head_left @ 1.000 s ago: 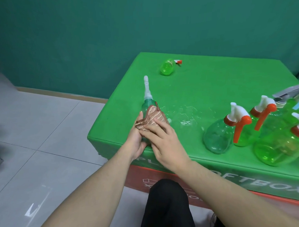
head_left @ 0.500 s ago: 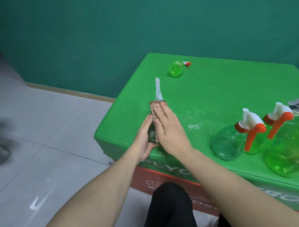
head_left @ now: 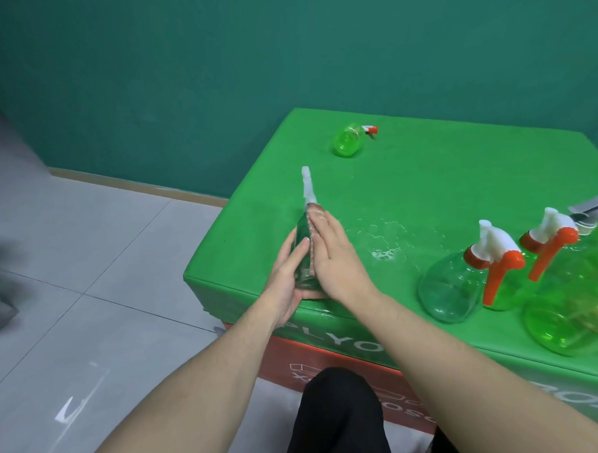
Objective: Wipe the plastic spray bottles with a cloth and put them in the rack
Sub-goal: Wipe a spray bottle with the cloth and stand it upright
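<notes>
Covering the box, one green table top (head_left: 429, 184) carried the bottles: a cluster of at least three (head_left: 459, 288) at its right edge, one (head_left: 345, 142) lying at its far left. Over its near-left corner, the left hand (head_left: 289, 270) gripped a fifth bottle (head_left: 302, 233), while the right hand (head_left: 337, 259), fingers straight, pressed one cloth (head_left: 313, 227) against it.

Place: we take this for a staged recording set, not a lived-in room.
Backdrop: we see a plain teal wall (head_left: 195, 67) behind the green-covered table (head_left: 446, 185).
Floor: we see pale grey tiles (head_left: 84, 251) left of the table.
</notes>
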Tool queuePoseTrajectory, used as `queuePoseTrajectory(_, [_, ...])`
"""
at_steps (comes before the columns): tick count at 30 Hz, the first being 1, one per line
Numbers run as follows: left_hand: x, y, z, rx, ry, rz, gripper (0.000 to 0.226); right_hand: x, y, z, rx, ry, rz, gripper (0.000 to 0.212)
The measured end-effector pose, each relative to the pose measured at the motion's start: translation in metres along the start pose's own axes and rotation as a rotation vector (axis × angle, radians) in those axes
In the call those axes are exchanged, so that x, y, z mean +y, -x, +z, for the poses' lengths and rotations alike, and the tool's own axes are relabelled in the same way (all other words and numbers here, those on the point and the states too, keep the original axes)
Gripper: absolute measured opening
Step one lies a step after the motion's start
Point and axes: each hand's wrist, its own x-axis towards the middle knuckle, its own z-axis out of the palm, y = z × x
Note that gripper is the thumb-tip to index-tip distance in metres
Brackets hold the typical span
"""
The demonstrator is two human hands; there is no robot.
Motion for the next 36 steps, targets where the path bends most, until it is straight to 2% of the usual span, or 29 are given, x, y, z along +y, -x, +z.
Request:
queuePoseTrajectory(5, [-0.006, -0.005, -0.002, 0.003, -0.083, 0.033, 0.054, 0.009, 0.026, 0.004, 0.059, 0.234, -0.114, 0.053])
queuePoseTrajectory(9, [-0.007, -0.007, -0.001, 0.044, -0.103, 0.029, 0.086, 0.015, 0.044, 0.007, 0.05, 0.344, -0.162, 0.056])
queuePoseTrajectory(13, [-0.006, -0.006, 0.001, 0.101, -0.067, 0.049, 0.076, 0.019, 0.053, 0.008, 0.053, 0.363, -0.216, 0.051])
queuePoseTrajectory(19, [-0.004, -0.004, 0.002, 0.075, -0.041, 0.042, 0.075, 0.021, 0.055, 0.006, 0.17, 0.373, -0.288, 0.042])
queuePoseTrajectory(24, [-0.002, -0.003, 0.0, 0.046, 0.037, -0.032, 0.076, 0.006, 0.041, 0.007, 0.157, 0.418, -0.265, 0.046])
queuePoseTrajectory(28, [-0.003, -0.002, 0.004, 0.044, -0.014, -0.022, 0.08, -0.001, 0.025, 0.01, 0.076, 0.446, -0.192, 0.057])
queuePoseTrajectory(30, [-0.004, -0.002, 0.002, 0.041, -0.035, 0.004, 0.088, -0.002, 0.017, 0.009, 0.045, 0.422, -0.16, 0.054])
queuePoseTrajectory(34, [-0.003, -0.003, 0.0, 0.012, 0.002, 0.051, 0.073, -0.01, 0.005, 0.003, 0.034, 0.335, -0.131, 0.053])
queuePoseTrajectory(36, [-0.002, -0.003, 0.0, -0.001, 0.046, 0.056, 0.074, -0.015, 0.0, 0.001, 0.008, 0.266, -0.078, 0.055])
